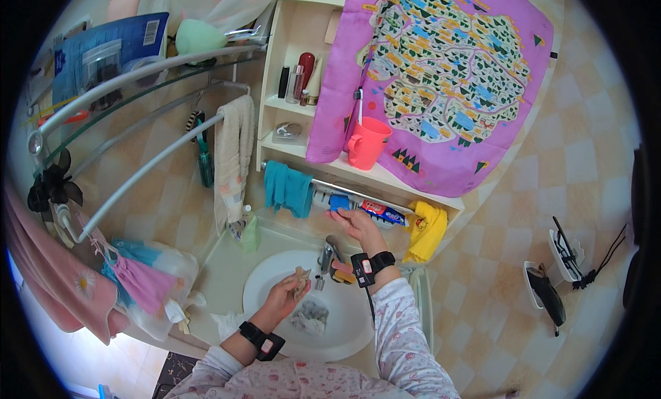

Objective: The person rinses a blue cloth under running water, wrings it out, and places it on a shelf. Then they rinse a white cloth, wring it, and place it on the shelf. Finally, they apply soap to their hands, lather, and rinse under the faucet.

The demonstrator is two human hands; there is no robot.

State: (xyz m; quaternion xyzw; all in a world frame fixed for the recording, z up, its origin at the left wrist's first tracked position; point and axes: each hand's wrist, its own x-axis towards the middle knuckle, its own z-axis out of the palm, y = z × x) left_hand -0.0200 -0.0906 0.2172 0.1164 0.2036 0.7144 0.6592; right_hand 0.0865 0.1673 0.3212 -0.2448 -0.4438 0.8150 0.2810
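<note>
My left hand (281, 298) is over the washbasin (356, 342), closed around a crumpled beige cloth (301, 281). Below it in the bowl lies a grey-white crumpled cloth (311, 316). My right hand (355, 224) reaches past the chrome faucet (326, 257) to a white plastic basket (321, 196) under the cabinet. Its fingertips are at a small blue object (339, 201) in that basket; whether they grip it cannot be seen. A toothpaste tube (383, 212) lies just to the right of this hand.
A teal cloth (288, 189) and a yellow cloth (427, 228) hang on the rail. Above, a pink cup (369, 143) with a toothbrush stands before a purple printed cloth (496, 151). Curved towel bars (150, 166) project at left. An electric shaver (547, 293) is wall-mounted at right.
</note>
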